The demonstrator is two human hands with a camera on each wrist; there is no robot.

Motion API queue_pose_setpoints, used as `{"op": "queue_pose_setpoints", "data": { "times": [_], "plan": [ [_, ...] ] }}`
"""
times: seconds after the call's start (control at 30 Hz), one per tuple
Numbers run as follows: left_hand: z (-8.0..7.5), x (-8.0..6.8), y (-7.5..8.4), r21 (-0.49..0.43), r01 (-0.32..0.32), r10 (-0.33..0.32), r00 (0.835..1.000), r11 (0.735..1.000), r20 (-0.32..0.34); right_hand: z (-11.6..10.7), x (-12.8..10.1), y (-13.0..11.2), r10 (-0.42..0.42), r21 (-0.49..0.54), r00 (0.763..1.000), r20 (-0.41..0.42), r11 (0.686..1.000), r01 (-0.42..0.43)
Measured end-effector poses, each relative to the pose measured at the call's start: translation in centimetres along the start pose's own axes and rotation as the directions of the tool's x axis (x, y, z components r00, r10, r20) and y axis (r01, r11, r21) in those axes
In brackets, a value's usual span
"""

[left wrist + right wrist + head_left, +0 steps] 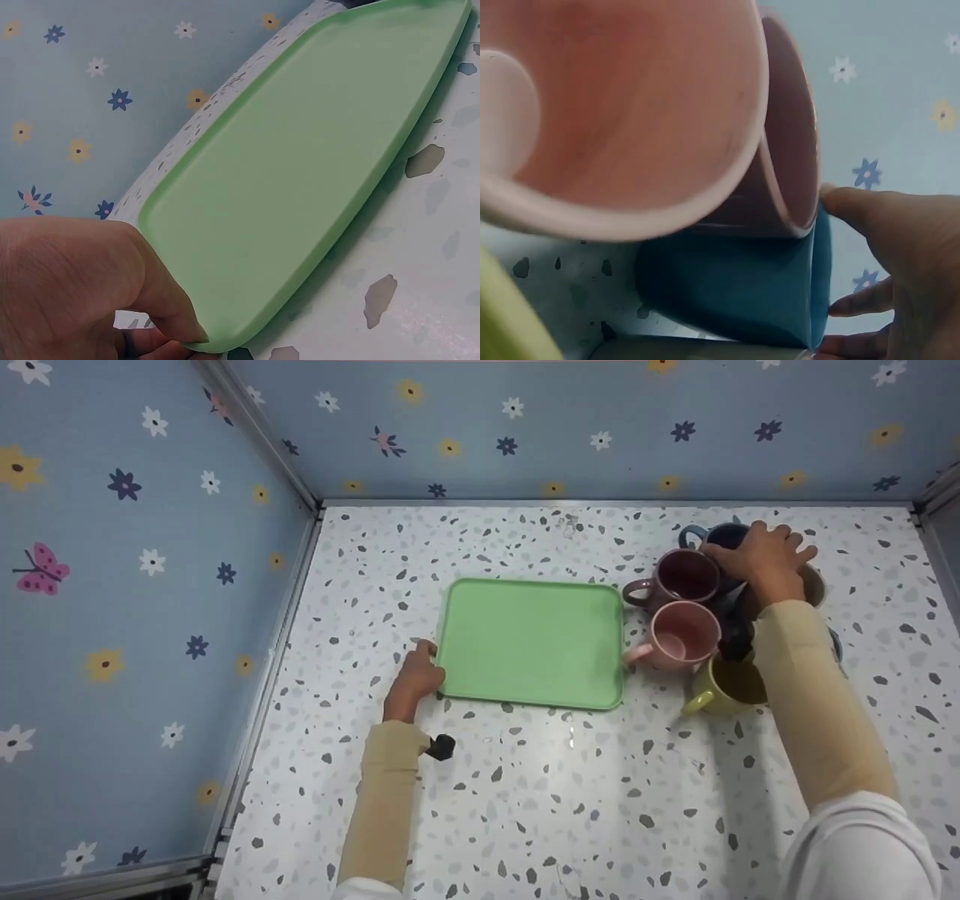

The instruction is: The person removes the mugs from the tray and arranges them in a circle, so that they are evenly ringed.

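My left hand point(415, 675) grips the near left corner of a green tray point(532, 645), thumb over the rim and fingers below it. The tray's surface is bare. At the back right, my right hand point(769, 559) holds a blue mug point(735, 285) by its rim, thumb on one side and fingers on the other. A maroon mug point(686, 574) stands right beside the blue one, handle to the left. Nearer me are a pink mug point(686, 630) and a yellow mug point(739, 682). My arm partly covers a beige mug point(814, 585).
The handle of another mug point(836, 645) peeks out right of my forearm. A black wrist camera point(442, 746) sticks out from my left sleeve. Flowered panels point(525, 435) border the speckled table point(510, 802) at the back and left.
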State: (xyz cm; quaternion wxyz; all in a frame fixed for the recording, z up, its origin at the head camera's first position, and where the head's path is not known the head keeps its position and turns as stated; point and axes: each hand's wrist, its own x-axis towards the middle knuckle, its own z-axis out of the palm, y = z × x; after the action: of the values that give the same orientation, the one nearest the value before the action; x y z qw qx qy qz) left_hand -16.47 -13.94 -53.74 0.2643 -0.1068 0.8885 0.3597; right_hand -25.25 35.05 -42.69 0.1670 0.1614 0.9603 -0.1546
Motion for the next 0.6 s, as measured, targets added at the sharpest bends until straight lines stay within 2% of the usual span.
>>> {"op": "queue_pose_setpoints", "data": {
  "times": [0.23, 0.6],
  "plan": [
    [0.0, 0.1, 0.0, -0.013, -0.011, 0.011, 1.0, 1.0, -0.005, 0.2, -1.1, -0.6, -0.106, -0.003, 0.992, -0.07, 0.994, 0.106],
    [0.0, 0.1, -0.2, -0.008, -0.015, 0.015, 1.0, 1.0, 0.005, 1.5, -3.9, -1.6, -0.236, 0.007, 0.958, -0.165, 0.971, 0.24]
  ]
}}
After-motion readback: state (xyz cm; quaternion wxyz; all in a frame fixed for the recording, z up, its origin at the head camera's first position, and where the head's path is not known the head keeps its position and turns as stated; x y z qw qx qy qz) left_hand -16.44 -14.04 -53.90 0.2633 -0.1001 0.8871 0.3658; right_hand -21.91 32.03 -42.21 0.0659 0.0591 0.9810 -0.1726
